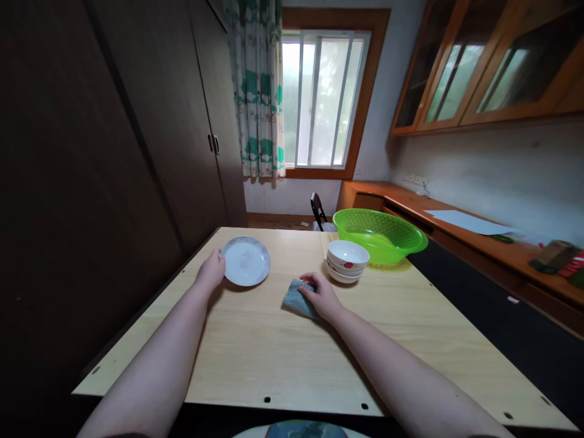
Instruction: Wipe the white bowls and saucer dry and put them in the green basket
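My left hand grips the left rim of a white plate with a faint grey pattern, at the far left part of the wooden table. The plate is tilted a little toward me. Near the table's middle, my right hand has its fingers closed on a blue-grey cleaning cloth, which looks folded. Just beyond that hand stands a stack of white bowls with a red flower print. Thin chopsticks lie beside the stack, partly hidden by it.
A large green plastic basin stands at the table's far right corner. Behind the table is a folding chair. A dark wardrobe runs along the left, and a wooden counter with papers along the right.
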A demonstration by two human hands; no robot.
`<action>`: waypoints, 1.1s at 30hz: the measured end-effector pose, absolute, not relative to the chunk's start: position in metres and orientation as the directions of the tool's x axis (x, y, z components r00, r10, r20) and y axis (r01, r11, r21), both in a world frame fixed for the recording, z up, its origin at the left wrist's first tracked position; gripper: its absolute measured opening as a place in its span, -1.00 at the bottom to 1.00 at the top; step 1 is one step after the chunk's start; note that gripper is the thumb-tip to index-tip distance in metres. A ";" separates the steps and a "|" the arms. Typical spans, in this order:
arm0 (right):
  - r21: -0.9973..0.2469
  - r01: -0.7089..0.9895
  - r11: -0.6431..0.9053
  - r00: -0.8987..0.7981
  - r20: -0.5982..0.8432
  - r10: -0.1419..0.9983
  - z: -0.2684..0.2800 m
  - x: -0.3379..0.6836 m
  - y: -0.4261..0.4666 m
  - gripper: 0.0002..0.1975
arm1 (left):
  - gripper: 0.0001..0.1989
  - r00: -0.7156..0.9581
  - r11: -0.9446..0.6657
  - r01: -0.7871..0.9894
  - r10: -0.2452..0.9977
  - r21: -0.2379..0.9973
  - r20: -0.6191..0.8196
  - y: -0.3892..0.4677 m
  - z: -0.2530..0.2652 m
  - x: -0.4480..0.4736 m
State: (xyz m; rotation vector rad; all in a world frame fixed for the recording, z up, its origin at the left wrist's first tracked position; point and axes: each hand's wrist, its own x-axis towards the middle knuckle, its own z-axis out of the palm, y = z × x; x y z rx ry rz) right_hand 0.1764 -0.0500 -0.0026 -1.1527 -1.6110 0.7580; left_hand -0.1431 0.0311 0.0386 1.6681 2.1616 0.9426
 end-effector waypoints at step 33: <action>-1.000 -0.020 0.013 -0.002 0.013 1.000 -0.017 0.145 -0.020 -0.67 | -0.56 -0.164 -0.484 0.239 0.834 0.842 0.527 -0.013 0.025 -0.063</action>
